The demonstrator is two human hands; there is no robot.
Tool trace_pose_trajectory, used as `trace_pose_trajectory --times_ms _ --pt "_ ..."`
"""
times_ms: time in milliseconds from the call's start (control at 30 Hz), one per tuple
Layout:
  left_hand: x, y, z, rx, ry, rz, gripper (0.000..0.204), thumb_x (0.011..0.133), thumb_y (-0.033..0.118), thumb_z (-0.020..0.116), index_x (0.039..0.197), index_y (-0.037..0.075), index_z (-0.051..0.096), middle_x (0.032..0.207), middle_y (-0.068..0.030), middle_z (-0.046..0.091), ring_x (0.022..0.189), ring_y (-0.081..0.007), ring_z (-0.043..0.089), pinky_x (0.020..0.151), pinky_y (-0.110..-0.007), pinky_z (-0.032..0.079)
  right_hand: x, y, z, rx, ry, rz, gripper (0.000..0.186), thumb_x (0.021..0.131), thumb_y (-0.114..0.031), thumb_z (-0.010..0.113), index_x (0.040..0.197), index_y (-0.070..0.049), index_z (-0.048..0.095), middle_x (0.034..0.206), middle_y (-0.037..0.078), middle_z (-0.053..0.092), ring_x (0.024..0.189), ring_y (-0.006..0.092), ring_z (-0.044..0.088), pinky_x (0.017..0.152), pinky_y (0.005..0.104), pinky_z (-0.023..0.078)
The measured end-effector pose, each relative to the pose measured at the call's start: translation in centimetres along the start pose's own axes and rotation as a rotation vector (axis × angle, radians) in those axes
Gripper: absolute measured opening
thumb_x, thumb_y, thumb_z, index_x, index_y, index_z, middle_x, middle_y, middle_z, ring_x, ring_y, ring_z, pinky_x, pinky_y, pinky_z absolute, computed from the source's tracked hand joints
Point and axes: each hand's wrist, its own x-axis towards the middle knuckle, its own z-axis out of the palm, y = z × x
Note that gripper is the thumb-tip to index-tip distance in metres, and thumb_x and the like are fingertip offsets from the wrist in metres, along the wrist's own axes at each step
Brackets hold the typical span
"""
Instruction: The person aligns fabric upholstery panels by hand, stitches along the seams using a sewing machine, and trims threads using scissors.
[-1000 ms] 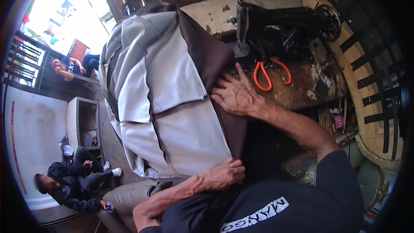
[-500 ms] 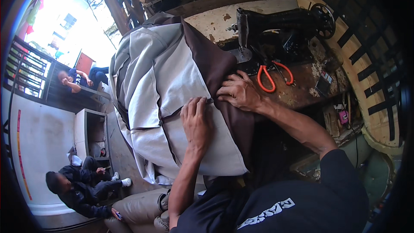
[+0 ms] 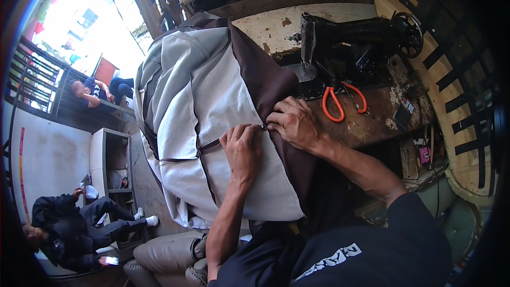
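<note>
A large sewn cover (image 3: 212,93), pale grey-white panels with dark seam allowances and a brown panel along its right side, is spread in front of me. Where a cross seam meets the border of the brown panel, my left hand (image 3: 243,151) has its fingers curled onto the pale fabric. Close beside it, my right hand (image 3: 295,123) pinches the same seam spot from the brown side. The two sets of fingertips nearly meet there, and the gripped bit of cloth is mostly hidden. Scissors with orange handles (image 3: 332,107) lie just beyond my right hand.
A black sewing machine (image 3: 350,34) stands on the worn table (image 3: 366,122) behind the scissors. A slatted wooden frame with black straps (image 3: 451,85) leans at the right. One person (image 3: 69,226) sits at the lower left; another (image 3: 93,90) leans on a bench farther off.
My right hand has drawn its fingers in to the seam, beside the left hand. The view has shifted slightly. The seated person at the lower left has leaned back and raised one hand.
</note>
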Motion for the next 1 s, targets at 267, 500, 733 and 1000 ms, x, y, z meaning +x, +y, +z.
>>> trace_pose_trajectory --times_ms 267,500,733,1000 --pt "0.1 0.4 0.2 0.035 0.026 -0.028 0.010 0.092 0.013 0.071 0.101 0.011 0.075 0.104 -0.0054 0.073 0.105 -0.0260 0.066 0.099 -0.041 0.041 1.1 0.1 -0.1 -0.056 -0.057 -0.025 0.016 0.086 -0.023 0.081 0.099 -0.014 0.079 0.098 0.002 0.067 0.101 0.0233 0.062 0.090 0.0409 0.046" --pt "0.0 0.6 0.5 0.008 0.042 -0.013 0.011 0.093 0.012 0.070 0.103 0.012 0.074 0.106 -0.0053 0.072 0.107 -0.0257 0.065 0.101 -0.041 0.040 -1.5 -1.0 -3.8 -0.019 0.011 0.077 0.028 0.093 -0.022 0.076 0.116 -0.007 0.074 0.113 0.008 0.070 0.112 0.0292 0.062 0.099 0.0458 0.048" --pt "0.0 0.3 -0.1 0.118 -0.019 0.037 0.013 0.094 0.014 0.068 0.107 0.014 0.072 0.108 -0.0054 0.070 0.108 -0.0275 0.063 0.100 -0.043 0.040 -2.6 0.1 -6.7 0.097 -0.295 0.251 0.040 0.088 -0.029 0.081 0.110 -0.003 0.061 0.116 0.017 0.067 0.119 0.0374 0.060 0.106 0.0467 0.048" --pt "-0.6 -0.6 -0.9 0.133 -0.027 0.055 0.012 0.094 0.015 0.070 0.106 0.017 0.073 0.109 -0.0052 0.070 0.109 -0.0272 0.064 0.100 -0.042 0.042 -2.6 1.0 -6.3 0.678 -0.213 0.672 0.069 0.087 -0.020 0.084 0.145 -0.004 0.052 0.111 0.011 0.068 0.094 0.0113 0.064 0.086 0.0310 0.054"
